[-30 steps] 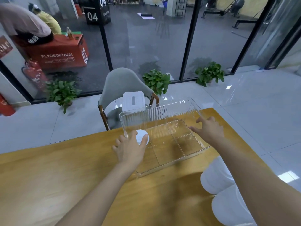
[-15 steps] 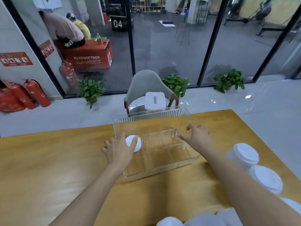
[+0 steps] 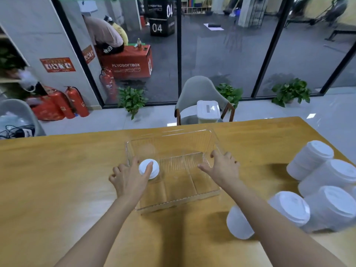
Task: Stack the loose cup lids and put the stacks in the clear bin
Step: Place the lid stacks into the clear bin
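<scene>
At the left wall of the clear bin [image 3: 179, 203], a white lid [image 3: 155, 169] held in place
The left hand [image 3: 129, 180] pinches the lid under its thumb just inside that wall, and the right hand [image 3: 223, 170] curls over the right wall. I judge the light bin may skid on the table [image 3: 57, 170], or the lid land on edge if let go crookedly; the lid stacks [image 3: 289, 207] lie well clear

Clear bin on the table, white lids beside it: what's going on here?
A person has both hands on the clear bin. The left hand holds one white lid just inside its left wall; the right hand grips the right wall. Stacks of lids lie on the table to the right, none in the bin yet.
</scene>
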